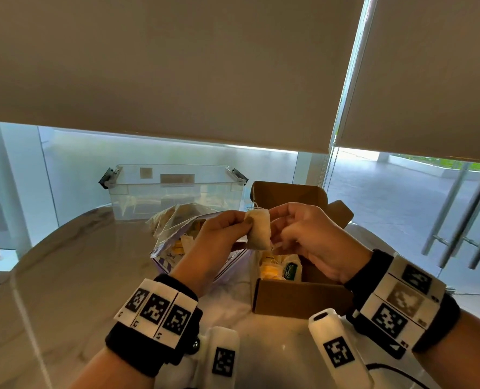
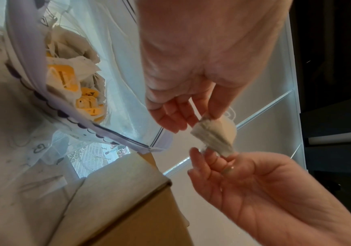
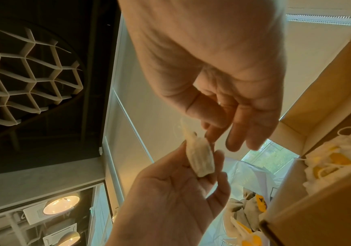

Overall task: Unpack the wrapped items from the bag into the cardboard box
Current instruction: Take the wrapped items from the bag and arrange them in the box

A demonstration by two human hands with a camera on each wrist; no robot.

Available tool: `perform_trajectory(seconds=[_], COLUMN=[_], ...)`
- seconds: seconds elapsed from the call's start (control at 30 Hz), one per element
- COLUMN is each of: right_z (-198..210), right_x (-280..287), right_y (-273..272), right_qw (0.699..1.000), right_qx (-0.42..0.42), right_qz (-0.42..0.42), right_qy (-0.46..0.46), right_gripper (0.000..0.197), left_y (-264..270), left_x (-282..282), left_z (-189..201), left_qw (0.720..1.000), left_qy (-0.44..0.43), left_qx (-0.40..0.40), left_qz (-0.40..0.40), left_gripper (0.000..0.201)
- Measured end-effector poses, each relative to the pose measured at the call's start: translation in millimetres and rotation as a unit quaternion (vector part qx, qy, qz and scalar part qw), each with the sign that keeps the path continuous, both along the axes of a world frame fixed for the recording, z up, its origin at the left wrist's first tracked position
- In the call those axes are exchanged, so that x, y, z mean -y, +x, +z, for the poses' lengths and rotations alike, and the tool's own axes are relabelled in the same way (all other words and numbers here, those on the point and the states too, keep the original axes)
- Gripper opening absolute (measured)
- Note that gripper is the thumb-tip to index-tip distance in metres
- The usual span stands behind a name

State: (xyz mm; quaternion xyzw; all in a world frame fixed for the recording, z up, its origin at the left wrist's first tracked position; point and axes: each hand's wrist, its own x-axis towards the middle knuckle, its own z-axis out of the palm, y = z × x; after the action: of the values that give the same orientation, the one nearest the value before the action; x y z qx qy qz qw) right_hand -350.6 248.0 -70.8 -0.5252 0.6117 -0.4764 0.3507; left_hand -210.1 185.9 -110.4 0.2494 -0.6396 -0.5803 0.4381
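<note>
A pale, unwrapped-looking tea bag [image 1: 258, 233] with a thin string is held in the air between the bag and the box. My left hand [image 1: 247, 223] pinches its left edge, and my right hand [image 1: 272, 219] pinches its upper right corner. In the left wrist view the tea bag [image 2: 214, 134] hangs from my left hand [image 2: 206, 118], with right fingertips [image 2: 212, 154] at its lower end. The clear zip bag [image 1: 174, 245] lies open behind my left hand, with several yellow-tagged tea bags [image 2: 65, 78] in it. The open cardboard box [image 1: 297, 300] under my right hand holds several tea bags and a green sachet [image 1: 290, 272].
A clear plastic bin [image 1: 174, 189] with black clips stands at the back of the marble table [image 1: 73, 276]. The box's lid flap [image 1: 289, 195] stands up behind my hands. Window glass and lowered blinds are beyond the table.
</note>
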Motion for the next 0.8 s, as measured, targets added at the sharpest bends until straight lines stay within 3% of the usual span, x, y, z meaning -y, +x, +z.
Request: perform_trajectory(seconds=[0.17,0.33,0.47,0.6,0.7,0.8], right_z=[2.3,4.5,3.2,5.2,8.5,12.4], right_x=[-0.8,-3.1,-2.1,-2.1,-6.0,-9.4], right_y=[1.2,2.6,1.9,-7.0,-22.5,-41.5], right_qw=[0.997,0.986,0.994,0.995,0.988,0.978], right_qx=[0.060,0.099,0.021,-0.091,-0.150,-0.188], right_qz=[0.050,0.130,0.107,0.048,0.004,-0.016], right_qy=[-0.006,0.024,0.015,0.012,0.025,0.087], right_gripper=[0.024,0.041,0.039,0.022,0.008,0.013], left_y=[2.2,-0.4,-3.3,-6.2,-5.3,-4.3], left_x=[-2.7,-5.2,-4.1,-1.4,1.1,2.2], left_z=[-0.5,-0.9,-2.4,-4.4,-7.4,-12.3], left_qw=[0.999,0.997,0.995,0.998,0.991,0.974], left_qy=[-0.010,-0.016,-0.044,-0.037,-0.073,-0.089], left_qx=[0.009,0.005,0.008,0.012,0.110,0.207], left_qz=[-0.039,-0.082,-0.092,-0.055,0.001,-0.027], left_gripper=[0.028,0.029,0.020,0.016,0.014,0.025])
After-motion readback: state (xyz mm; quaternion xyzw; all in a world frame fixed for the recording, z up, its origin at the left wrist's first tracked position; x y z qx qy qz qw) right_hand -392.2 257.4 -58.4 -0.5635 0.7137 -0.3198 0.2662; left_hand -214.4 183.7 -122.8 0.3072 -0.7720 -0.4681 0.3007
